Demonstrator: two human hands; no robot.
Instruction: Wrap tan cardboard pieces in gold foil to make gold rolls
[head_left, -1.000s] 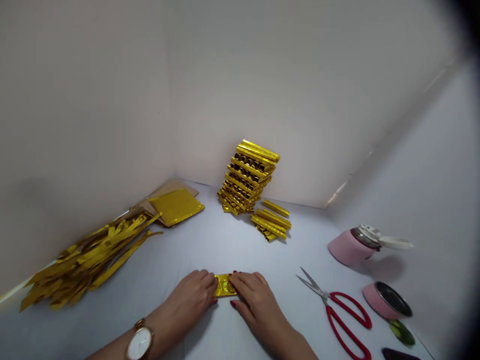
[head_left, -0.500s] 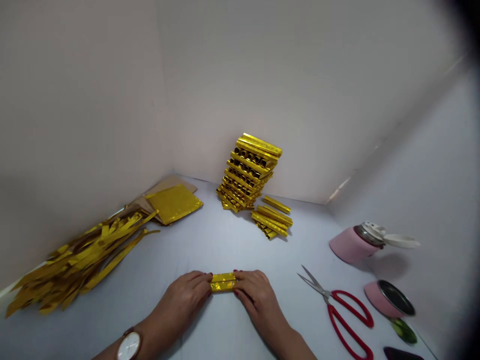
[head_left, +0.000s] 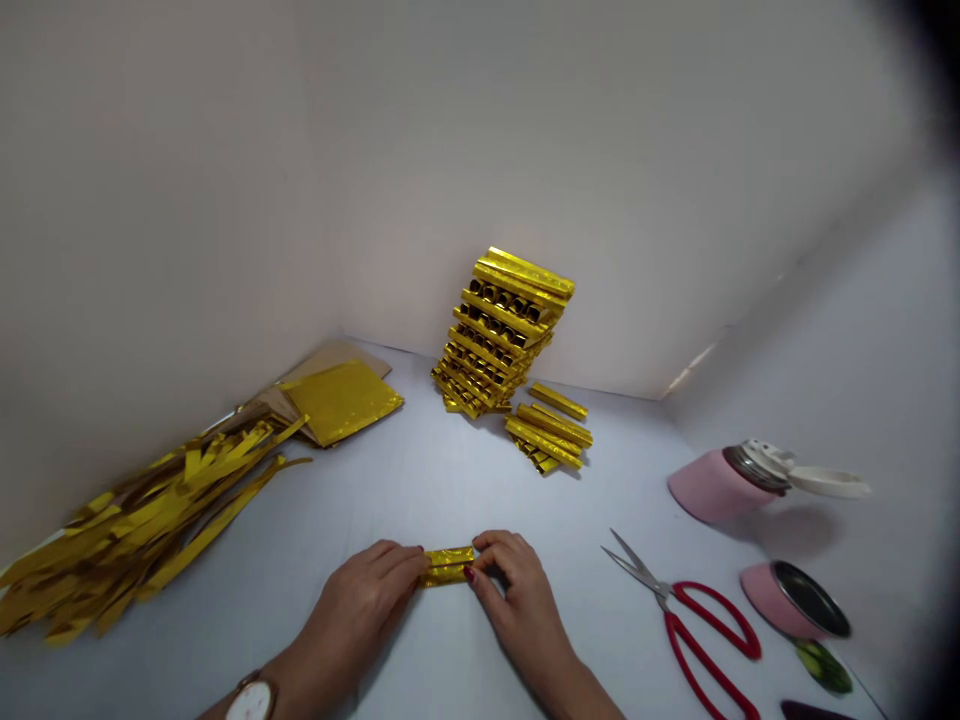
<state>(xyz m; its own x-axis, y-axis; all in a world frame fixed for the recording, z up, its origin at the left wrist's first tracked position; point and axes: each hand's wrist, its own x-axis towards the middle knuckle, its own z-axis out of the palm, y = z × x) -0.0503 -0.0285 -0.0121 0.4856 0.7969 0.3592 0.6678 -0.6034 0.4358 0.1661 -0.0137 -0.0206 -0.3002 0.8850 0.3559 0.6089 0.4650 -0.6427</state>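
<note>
A folded strip of shiny gold paper [head_left: 448, 568] lies on the pale table at the front, with a crease running along its length. My left hand [head_left: 373, 590] has its fingers closed on the strip's left end and covers that end. At the right end, my right hand [head_left: 514, 585] pinches the strip between thumb and fingers. Farther back, a tall leaning stack of rolled gold paper tubes [head_left: 495, 335] stands by the wall. Several loose gold tubes [head_left: 549, 438] lie to the right of its foot.
Red-handled scissors [head_left: 664, 592] lie open to the right of my hands. Beyond them are a pink flask [head_left: 720, 485] with its lid flipped up and a pink cup [head_left: 780, 600]. Gold paper strips [head_left: 172, 510] and square gold sheets [head_left: 345, 400] lie at the left.
My right hand's fingers have shifted on the right end, the thumb now at the strip's lower corner. The left hand keeps its hold. The view has moved slightly.
</note>
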